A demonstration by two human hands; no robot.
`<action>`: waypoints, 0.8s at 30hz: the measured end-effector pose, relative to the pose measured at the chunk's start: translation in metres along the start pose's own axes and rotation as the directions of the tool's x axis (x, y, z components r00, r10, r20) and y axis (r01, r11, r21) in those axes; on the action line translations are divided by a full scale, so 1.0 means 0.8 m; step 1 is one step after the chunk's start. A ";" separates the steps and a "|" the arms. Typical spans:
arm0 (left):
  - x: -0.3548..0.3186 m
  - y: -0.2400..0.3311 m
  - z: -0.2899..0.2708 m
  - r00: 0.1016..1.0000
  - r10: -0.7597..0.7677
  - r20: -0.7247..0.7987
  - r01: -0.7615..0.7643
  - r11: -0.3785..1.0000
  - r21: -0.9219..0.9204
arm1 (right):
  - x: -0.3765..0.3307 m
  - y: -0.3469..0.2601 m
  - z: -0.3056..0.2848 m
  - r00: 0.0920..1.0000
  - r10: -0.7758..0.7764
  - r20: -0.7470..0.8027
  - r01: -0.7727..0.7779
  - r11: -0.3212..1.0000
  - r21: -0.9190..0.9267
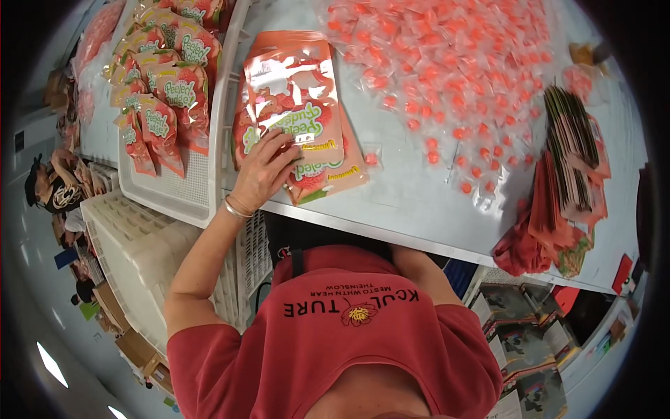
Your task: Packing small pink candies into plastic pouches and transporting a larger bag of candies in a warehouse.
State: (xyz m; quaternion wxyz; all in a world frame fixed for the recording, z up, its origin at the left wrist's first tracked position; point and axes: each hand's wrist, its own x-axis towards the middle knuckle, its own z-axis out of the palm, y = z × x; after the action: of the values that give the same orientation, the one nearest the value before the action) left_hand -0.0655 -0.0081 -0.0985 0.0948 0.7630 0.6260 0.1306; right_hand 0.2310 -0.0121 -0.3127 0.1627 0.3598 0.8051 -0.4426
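Observation:
My left hand (264,167) lies on a small pile of flat pink pouches (289,77) near the table's front edge. Its fingers are spread over the top pouch and do not wrap round anything. These glossy pouches have strawberry prints and green lettering, and they overlap at slightly different angles. Just right of the pile is one small clear-wrapped red candy (372,158). My right forearm (417,269) passes below the table edge, so the right hand is hidden.
A white plastic crate (222,105) at the left holds filled pouches. Many wrapped red candies (447,63) cover the far table. At right stand bundled pouches (569,153) beside red cloth-like material (520,244). Stacked crates (150,244) and boxes (516,307) sit below; another person (56,185) is far left.

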 end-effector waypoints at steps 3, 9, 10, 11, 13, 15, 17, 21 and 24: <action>0.002 0.004 0.005 0.994 -0.016 -0.108 0.006 0.996 -0.092 | 0.015 -0.035 -0.004 0.999 -0.026 -0.020 0.025 1.000 -0.014; 0.007 0.009 0.018 0.968 -0.245 -0.064 0.228 0.953 -0.201 | -0.023 -0.091 0.023 0.992 -0.053 -0.116 0.047 0.997 -0.053; 0.007 0.004 0.020 0.953 -0.303 0.010 0.292 0.910 -0.296 | -0.024 -0.094 0.025 0.989 -0.053 -0.137 0.045 0.997 -0.062; 0.009 -0.004 0.033 0.961 -0.274 -0.043 0.247 0.916 -0.317 | -0.039 -0.087 0.036 0.964 -0.191 -0.187 0.171 0.978 -0.117; 0.011 -0.001 0.028 0.954 -0.299 0.028 0.286 0.878 -0.385 | -0.071 -0.096 0.033 0.920 -0.392 0.030 0.389 0.919 0.064; -0.008 -0.029 0.029 0.904 -0.390 0.176 0.419 0.731 -0.538 | -0.118 -0.161 -0.046 0.850 -0.524 -0.047 0.524 0.836 0.161; -0.001 -0.032 0.023 0.899 -0.390 0.198 0.429 0.703 -0.568 | -0.111 -0.191 -0.087 0.751 -0.549 -0.366 0.611 0.788 0.073; 0.014 -0.030 0.018 0.871 -0.405 0.278 0.491 0.691 -0.531 | -0.031 -0.228 -0.160 0.288 -0.556 -0.779 0.367 0.816 -0.447; 0.023 -0.033 0.017 0.866 -0.406 0.292 0.500 0.710 -0.497 | -0.001 -0.224 -0.178 0.289 -0.631 -0.720 0.247 0.776 -0.581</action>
State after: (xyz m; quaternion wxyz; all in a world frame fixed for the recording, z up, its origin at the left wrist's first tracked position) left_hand -0.0825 0.0155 -0.1183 0.3922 0.5318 0.7183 0.2177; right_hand 0.1102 0.0428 -0.1263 -0.3549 0.2582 0.8968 -0.0556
